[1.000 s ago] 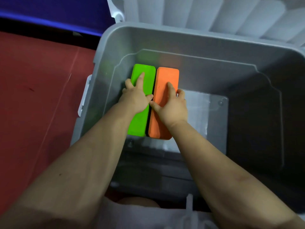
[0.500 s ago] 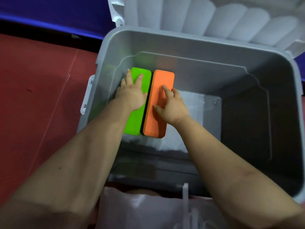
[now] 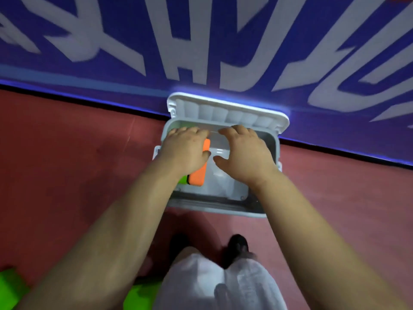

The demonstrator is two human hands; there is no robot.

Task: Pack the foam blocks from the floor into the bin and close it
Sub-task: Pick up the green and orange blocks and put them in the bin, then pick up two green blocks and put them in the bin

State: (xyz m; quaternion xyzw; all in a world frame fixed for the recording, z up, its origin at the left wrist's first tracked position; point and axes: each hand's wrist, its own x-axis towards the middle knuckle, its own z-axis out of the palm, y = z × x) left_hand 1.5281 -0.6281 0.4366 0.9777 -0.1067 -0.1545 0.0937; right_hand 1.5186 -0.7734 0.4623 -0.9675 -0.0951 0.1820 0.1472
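Observation:
A grey bin (image 3: 214, 206) stands on the red floor with its white ribbed lid (image 3: 228, 113) tipped open against the wall. Inside, at the left, an orange foam block (image 3: 199, 175) lies beside a green foam block (image 3: 182, 180), which my arm mostly hides. My left hand (image 3: 185, 151) hovers above the blocks, fingers spread, holding nothing. My right hand (image 3: 243, 155) floats over the bare right part of the bin, also with fingers apart and nothing in it. Two more green foam blocks (image 3: 9, 289) (image 3: 140, 296) lie on the floor by my feet.
A blue wall (image 3: 201, 41) with large white lettering rises right behind the bin. The red floor (image 3: 67, 164) spreads to both sides. My legs in light shorts (image 3: 219, 285) and dark shoes (image 3: 238, 242) stand just in front of the bin.
Both hands have lifted off the two blocks and out of the bin. The view has pulled far back and up, so the bin looks small and floor blocks appear.

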